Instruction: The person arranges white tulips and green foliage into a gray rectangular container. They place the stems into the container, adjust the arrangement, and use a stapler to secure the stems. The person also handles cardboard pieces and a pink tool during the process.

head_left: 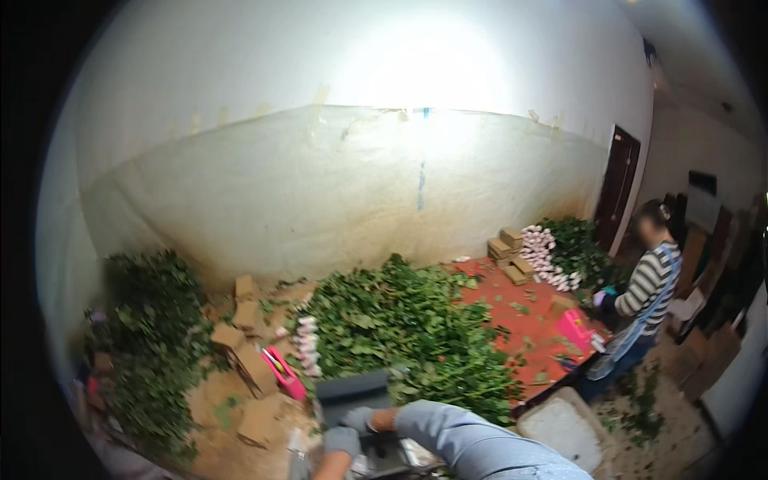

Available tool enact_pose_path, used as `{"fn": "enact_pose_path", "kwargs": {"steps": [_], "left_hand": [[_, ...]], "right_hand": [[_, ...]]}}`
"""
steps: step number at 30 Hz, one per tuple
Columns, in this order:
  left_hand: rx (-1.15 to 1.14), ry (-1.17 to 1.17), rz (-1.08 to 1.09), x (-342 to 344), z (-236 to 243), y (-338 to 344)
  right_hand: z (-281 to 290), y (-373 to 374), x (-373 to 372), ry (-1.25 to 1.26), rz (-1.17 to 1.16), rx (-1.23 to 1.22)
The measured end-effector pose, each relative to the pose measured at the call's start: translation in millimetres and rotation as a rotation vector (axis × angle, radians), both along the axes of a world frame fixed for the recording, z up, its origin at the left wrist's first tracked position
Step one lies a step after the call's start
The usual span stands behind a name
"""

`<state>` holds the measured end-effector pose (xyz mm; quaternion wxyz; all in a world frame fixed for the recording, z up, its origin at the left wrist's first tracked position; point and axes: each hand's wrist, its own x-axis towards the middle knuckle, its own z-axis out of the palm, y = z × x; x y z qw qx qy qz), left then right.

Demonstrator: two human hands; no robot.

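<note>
My left hand (342, 439), in a grey glove, is low in the middle of the head view. Just beyond it, my right hand (359, 420) is gloved too, its arm in a light blue-grey sleeve. Both hands are close together at a dark grey, box-like device (350, 390), and seem to touch its near part. Their fingers are too small and bunched to make out, and anything between them is hidden. Past the device, a large heap of leafy green stems (400, 320) lies with pale pink flower heads (306, 346) along its left edge.
Left of my hands are a bright pink holder (284, 374), folded cardboard pieces (260, 420) and more leafy stems (152, 352). On the red tabletop (524, 336) at right stand cardboard stacks (512, 248) and pale pink blooms (544, 256). A person (648, 280) in stripes works there.
</note>
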<state>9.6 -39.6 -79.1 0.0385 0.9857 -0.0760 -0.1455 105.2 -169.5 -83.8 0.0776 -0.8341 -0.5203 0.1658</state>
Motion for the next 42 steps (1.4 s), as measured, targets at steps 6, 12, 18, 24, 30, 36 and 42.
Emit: {"fn": "enact_pose_path", "kwargs": {"steps": [6,12,18,24,30,36,42], "left_hand": [[-0.109,-0.119,0.1,-34,12,8],[-0.028,-0.337,0.008,-31,20,-19],[0.025,-0.111,-0.029,-38,47,-17],[0.087,0.014,0.041,-39,68,-16],[0.099,-0.051,-0.019,-32,55,-9],[0.015,-0.156,-0.041,-51,58,-12],[-0.404,-0.189,-0.217,-50,64,17]], "right_hand": [[-36,31,1,0.088,0.005,-0.075],[-63,5,29,0.167,-0.069,-0.114],[-45,6,3,0.086,-0.046,-0.024],[4,9,-17,0.13,-0.103,0.037],[14,3,-11,0.1,-0.135,0.043],[1,0,-16,0.114,-0.093,-0.032],[20,-7,-17,0.165,-0.107,-0.027]]}}
